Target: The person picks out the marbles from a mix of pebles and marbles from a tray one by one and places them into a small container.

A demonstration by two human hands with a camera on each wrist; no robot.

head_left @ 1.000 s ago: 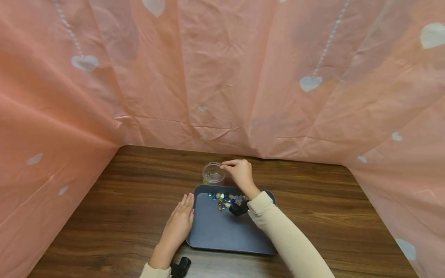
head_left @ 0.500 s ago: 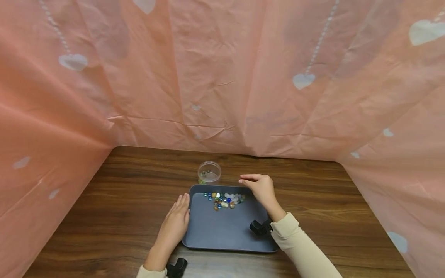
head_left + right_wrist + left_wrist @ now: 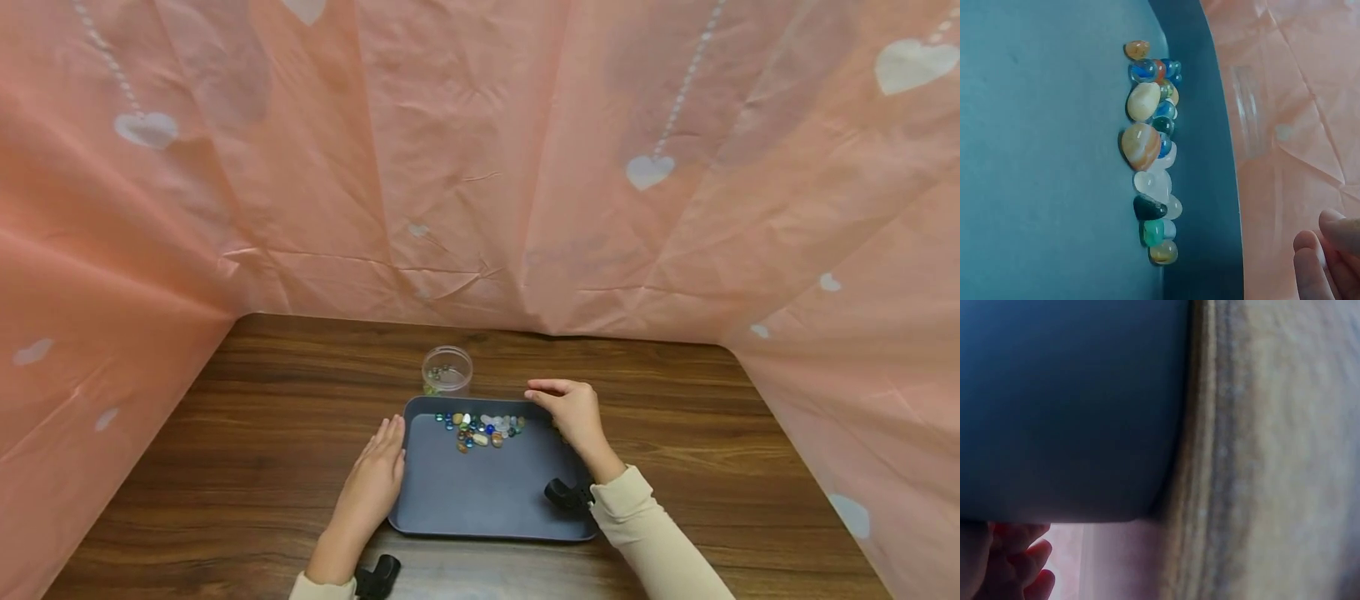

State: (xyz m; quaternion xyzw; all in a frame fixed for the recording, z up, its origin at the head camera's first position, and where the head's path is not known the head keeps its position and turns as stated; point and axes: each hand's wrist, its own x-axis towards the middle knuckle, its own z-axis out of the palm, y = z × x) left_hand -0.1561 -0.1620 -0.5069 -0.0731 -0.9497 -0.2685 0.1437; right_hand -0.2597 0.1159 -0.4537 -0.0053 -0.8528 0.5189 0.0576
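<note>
A dark grey tray [image 3: 480, 496] lies on the table, with glass marbles and polished stones [image 3: 480, 438] gathered along its far side. My left hand [image 3: 369, 479] rests along the tray's left rim, fingers straight. Over the tray's far right corner hovers my right hand [image 3: 576, 417], index finger and thumb extended with nothing visible between them. In the right wrist view its fingers [image 3: 1313, 262] appear beyond the tray wall, apart from the stones. A striped orange stone [image 3: 1141, 147] and a cream one [image 3: 1144, 102] stand out in the row. Behind the tray stands a clear round container [image 3: 447, 371].
Several small marbles and something green sit inside the clear container. The wooden table [image 3: 697, 442] extends around the tray. A pink curtain [image 3: 465, 183] with white hearts encloses the back and sides. Black wrist cameras [image 3: 566, 493] are strapped on both wrists.
My right hand has moved from the clear container's rim rightward and back to the tray's far right corner, uncovering the stones. The left hand stays at the left rim. The head view shifted slightly.
</note>
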